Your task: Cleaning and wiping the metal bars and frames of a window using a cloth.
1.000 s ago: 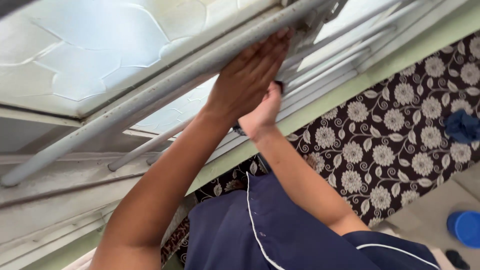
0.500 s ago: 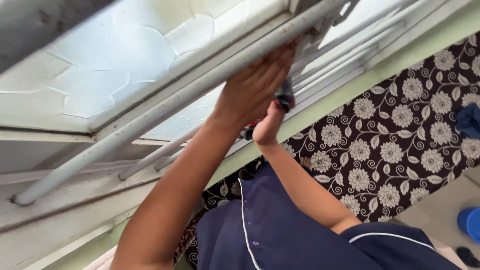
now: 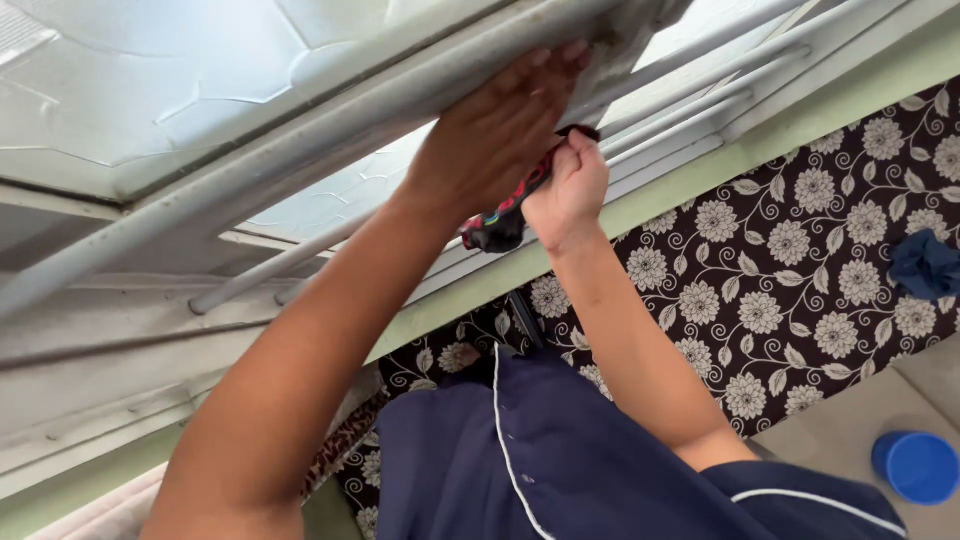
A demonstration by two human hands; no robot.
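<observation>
My left hand (image 3: 495, 135) reaches up and lies curled over a thick grey metal bar (image 3: 300, 150) of a window grille, fingers over its top. Just below and right of it, my right hand (image 3: 572, 190) is closed on a dark cloth with red markings (image 3: 503, 225), pressed against the lower thin bars (image 3: 690, 110). The cloth bunches out from under the fist toward my left wrist. Both forearms rise from my dark blue garment with white piping (image 3: 560, 460).
Frosted patterned glass (image 3: 150, 90) fills the window behind the bars. A pale green sill (image 3: 700, 170) runs below. A dark floral fabric (image 3: 800, 290) lies beneath, with a blue cloth (image 3: 925, 265) on it. A round blue container (image 3: 915, 467) stands on the floor at lower right.
My right hand has shifted slightly up and right along the lower bars, and the dark cloth now shows below it. My left hand stays on the thick bar.
</observation>
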